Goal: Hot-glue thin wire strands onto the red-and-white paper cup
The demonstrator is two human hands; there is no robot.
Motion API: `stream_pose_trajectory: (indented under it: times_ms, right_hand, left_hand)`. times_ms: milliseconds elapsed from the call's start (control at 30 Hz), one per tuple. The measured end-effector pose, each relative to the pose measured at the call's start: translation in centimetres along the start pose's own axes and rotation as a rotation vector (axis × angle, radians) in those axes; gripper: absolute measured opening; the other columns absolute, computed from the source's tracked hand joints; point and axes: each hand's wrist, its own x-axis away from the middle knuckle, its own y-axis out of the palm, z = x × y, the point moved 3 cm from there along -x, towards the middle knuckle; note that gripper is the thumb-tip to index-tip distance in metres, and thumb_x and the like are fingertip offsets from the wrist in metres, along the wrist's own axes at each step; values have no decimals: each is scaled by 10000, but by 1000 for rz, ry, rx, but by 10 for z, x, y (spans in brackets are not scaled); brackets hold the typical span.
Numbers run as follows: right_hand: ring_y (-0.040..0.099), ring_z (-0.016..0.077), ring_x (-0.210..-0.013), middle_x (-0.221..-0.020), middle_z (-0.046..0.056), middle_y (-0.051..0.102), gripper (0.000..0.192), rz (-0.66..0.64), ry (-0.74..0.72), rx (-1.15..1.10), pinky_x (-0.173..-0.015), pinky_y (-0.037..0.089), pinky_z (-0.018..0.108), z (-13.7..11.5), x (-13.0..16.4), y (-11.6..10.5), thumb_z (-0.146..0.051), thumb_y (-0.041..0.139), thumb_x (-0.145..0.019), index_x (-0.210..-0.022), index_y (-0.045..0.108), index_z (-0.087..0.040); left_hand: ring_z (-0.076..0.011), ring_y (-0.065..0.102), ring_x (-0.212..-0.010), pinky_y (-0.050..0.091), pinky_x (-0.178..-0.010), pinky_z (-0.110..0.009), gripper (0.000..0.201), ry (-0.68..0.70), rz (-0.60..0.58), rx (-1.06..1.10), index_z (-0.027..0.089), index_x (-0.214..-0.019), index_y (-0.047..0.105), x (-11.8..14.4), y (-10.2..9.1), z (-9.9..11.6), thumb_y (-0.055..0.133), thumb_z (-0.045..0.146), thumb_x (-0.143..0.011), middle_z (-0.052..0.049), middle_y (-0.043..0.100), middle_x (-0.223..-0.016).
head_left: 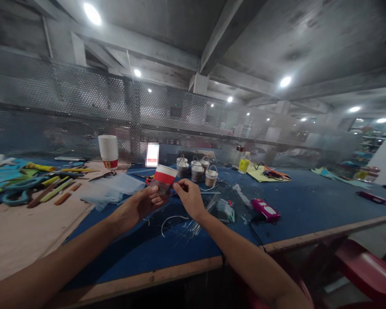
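Note:
A paper cup (165,175), white at the rim and red below, is tilted in front of me over the blue table. Its lower part is wrapped in a brown-grey, cord-like layer. My left hand (142,205) is closed around the cup's lower left side. At the cup's right side, my right hand (190,198) pinches with thumb and fingertips; what lies between them is too small to make out. Just behind stand several small wrapped cups with looped handles (197,172). Below my hands lie thin pale wires (201,221) and a curved white strand (167,221).
At the left are stacked paper cups (108,148), a clear plastic bag (114,189), scissors (17,195) and markers (56,190). To the right lie a magenta device (266,210) and a yellow-labelled bottle (244,163). A perforated metal screen (93,103) backs the table.

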Motion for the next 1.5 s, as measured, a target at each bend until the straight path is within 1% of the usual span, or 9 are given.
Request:
stream_pose_trajectory:
  times_ms: [133, 333, 400, 533, 700, 833, 1067, 1333, 1500]
  right_hand:
    - [521, 149, -693, -729, -9, 615, 320, -3, -10, 1, -665, 416, 261, 0, 0, 0, -482, 612, -921, -819, 667, -183]
    - [548, 161, -721, -761, 3, 635, 318, 11, 13, -3, -686, 433, 268, 2, 0, -1, -485, 604, -919, -843, 671, -184]
    - [545, 160, -714, -759, 4, 634, 320, 11, 17, -7, -679, 432, 268, 3, -1, 0, -490, 610, -915, -841, 671, -184]
    - [540, 155, -700, -743, -2, 621, 329, 16, 13, -18, -675, 432, 265, 4, -1, 0, -498, 622, -914, -832, 671, -183]
    - [570, 160, -724, -773, 3, 650, 327, 14, 9, -4, -708, 447, 267, 2, 0, 0, -500, 628, -916, -841, 690, -188]
    - [581, 163, -726, -779, 6, 665, 319, -4, 3, 17, -715, 450, 271, 1, 1, 2, -491, 633, -916, -851, 701, -185]
    - [584, 164, -725, -776, 5, 665, 274, -1, -8, 26, -706, 449, 271, -1, 2, 0, -446, 627, -919, -848, 679, -187]
    - [567, 159, -687, -729, -2, 641, 295, 11, -18, 66, -688, 439, 273, -5, 4, -2, -467, 621, -916, -799, 644, -197]
    - [555, 152, -673, -720, -7, 624, 283, 12, -26, 48, -677, 435, 269, -7, 5, 0, -454, 615, -911, -785, 617, -200]
  left_hand:
    - [-250, 755, -1069, 576, -1011, -335, 342, -35, -46, 42, 120, -1199, 770, 2, 2, 0, 748, 280, -897, -153, 806, -1171]
    - [-246, 766, -1040, 613, -945, -324, 284, -29, 19, -17, 141, -1139, 794, 2, 4, 5, 759, 236, -873, -146, 807, -1187]
    - [-229, 775, -994, 618, -926, -304, 274, 9, 28, -43, 141, -1121, 797, 2, 6, 6, 774, 221, -859, -146, 811, -1161]
    - [-186, 770, -808, 636, -876, -296, 230, 77, 62, -61, 122, -1061, 801, 3, 6, 6, 791, 194, -842, -127, 823, -987]
    - [-245, 788, -930, 638, -915, -339, 311, 78, 64, -95, 123, -1099, 800, 2, 6, 2, 838, 237, -812, -155, 818, -1094]
    - [-226, 793, -892, 649, -878, -315, 312, 107, 120, -147, 140, -1042, 800, -2, 0, -1, 896, 198, -751, -139, 821, -1083]
    - [-240, 788, -944, 640, -874, -286, 295, 71, 100, -111, 102, -1045, 808, -1, 3, 3, 869, 173, -766, -172, 819, -1081]
    - [-191, 776, -855, 625, -887, -253, 141, 66, 80, -80, 131, -936, 817, -2, 2, 2, 834, 174, -803, -110, 821, -924]
    - [-184, 753, -778, 630, -861, -274, 143, 64, 75, -60, 127, -920, 800, 2, 10, 3, 829, 162, -784, -94, 800, -849]
